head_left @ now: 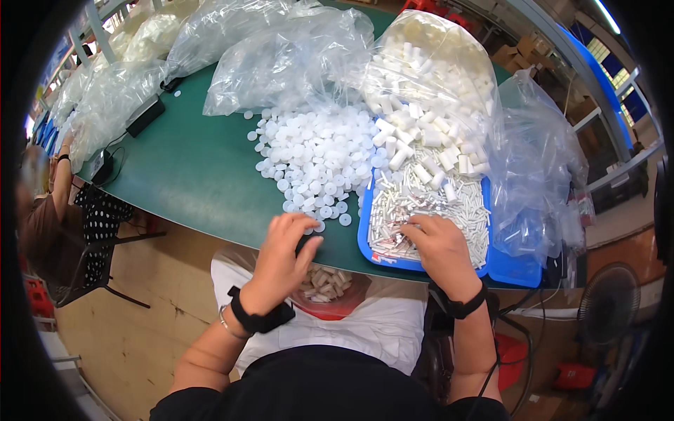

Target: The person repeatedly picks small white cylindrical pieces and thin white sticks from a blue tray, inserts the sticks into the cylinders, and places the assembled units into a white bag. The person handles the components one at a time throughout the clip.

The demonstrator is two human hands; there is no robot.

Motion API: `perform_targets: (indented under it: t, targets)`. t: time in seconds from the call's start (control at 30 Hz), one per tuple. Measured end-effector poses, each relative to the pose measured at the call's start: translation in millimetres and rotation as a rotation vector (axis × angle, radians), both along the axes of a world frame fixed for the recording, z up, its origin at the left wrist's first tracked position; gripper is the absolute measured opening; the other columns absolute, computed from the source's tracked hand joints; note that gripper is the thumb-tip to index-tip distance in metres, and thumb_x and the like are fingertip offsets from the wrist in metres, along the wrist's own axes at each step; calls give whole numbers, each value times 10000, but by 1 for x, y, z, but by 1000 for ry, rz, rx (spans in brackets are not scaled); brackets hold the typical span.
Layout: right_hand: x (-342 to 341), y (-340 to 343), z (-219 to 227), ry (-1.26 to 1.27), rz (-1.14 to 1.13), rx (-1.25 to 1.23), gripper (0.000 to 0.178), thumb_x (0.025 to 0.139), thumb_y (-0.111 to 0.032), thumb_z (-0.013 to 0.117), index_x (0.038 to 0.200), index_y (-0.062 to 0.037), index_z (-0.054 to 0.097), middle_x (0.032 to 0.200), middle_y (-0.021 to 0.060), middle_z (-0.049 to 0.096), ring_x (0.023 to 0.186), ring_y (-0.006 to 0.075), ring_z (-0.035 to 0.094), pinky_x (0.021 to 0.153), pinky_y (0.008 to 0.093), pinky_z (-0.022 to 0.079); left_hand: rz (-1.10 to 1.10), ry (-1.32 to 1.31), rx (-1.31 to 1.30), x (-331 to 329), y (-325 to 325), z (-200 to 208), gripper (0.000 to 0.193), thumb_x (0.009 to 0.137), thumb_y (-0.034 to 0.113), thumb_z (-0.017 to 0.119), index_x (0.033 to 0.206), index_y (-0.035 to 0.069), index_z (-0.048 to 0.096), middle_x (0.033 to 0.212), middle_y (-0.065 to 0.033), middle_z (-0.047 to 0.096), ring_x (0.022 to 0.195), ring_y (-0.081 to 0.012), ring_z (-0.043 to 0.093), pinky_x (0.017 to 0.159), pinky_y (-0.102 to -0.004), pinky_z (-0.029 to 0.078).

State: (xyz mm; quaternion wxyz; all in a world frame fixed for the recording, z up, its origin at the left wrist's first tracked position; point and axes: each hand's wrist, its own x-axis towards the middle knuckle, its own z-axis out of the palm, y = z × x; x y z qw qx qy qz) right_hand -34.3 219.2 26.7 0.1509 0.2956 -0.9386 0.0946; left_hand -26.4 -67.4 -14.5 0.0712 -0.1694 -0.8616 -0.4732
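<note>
My left hand is at the table's front edge, beside the nearest discs of a heap of translucent white plastic discs. Its fingers are curved, with a gap between them and the thumb, and no held thing shows. To the right, my right hand reaches into a blue tray full of small thin white pins. The fingers there are bent together among the pins; whatever they pinch is too small to make out. Thicker white cylinders spill over the tray's far end from a clear plastic bag.
More clear bags line the table's far side. A black power adapter with cables lies at the left. Below the table edge, an open container of white cylinders sits at my lap. Another person's arm shows at far left; a fan stands right.
</note>
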Motion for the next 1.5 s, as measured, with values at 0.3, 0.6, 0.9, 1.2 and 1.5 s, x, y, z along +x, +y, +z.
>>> perform_targets:
  t: [0.3, 0.6, 0.9, 1.2, 1.5]
  targets:
    - [1, 9, -13, -33, -32, -113, 113, 754, 3, 623, 864, -18, 618, 868, 117, 608, 791, 294, 606, 688, 366, 493, 43, 170, -210, -12, -2, -18, 208, 766, 4, 713, 962, 2, 643, 1079, -127, 560, 985, -318, 534, 827, -382, 466]
    - [7, 8, -5, -64, -233, -419, 65, 850, -31, 651, 887, -10, 602, 771, 132, 653, 699, 318, 653, 623, 379, 509, 17, 278, -103, -18, -8, -23, 173, 807, -7, 691, 975, 3, 653, 1003, -115, 618, 911, -257, 604, 766, -348, 490]
    - [50, -28, 12, -489, -210, -362, 126, 947, -118, 562, 1030, -34, 516, 677, 173, 602, 604, 382, 607, 526, 455, 445, -146, -961, 1202, 27, 18, -8, 189, 1001, 203, 545, 1071, 31, 583, 1066, -103, 659, 856, -101, 623, 731, -231, 517]
    - [73, -53, -25, -430, -9, -356, 146, 893, -154, 651, 983, -60, 583, 581, 103, 563, 512, 280, 585, 493, 393, 429, -225, -1204, 1410, 43, 29, -30, 358, 1007, 243, 535, 1253, -17, 542, 1078, -57, 629, 869, -67, 593, 787, -209, 517]
    - [67, -51, -20, -429, 6, -371, 88, 870, -128, 665, 834, -59, 624, 578, 92, 557, 499, 261, 563, 486, 372, 412, -207, -1187, 1372, 42, 27, -34, 392, 999, 255, 551, 1278, -21, 541, 1092, -55, 625, 885, -62, 580, 807, -209, 512]
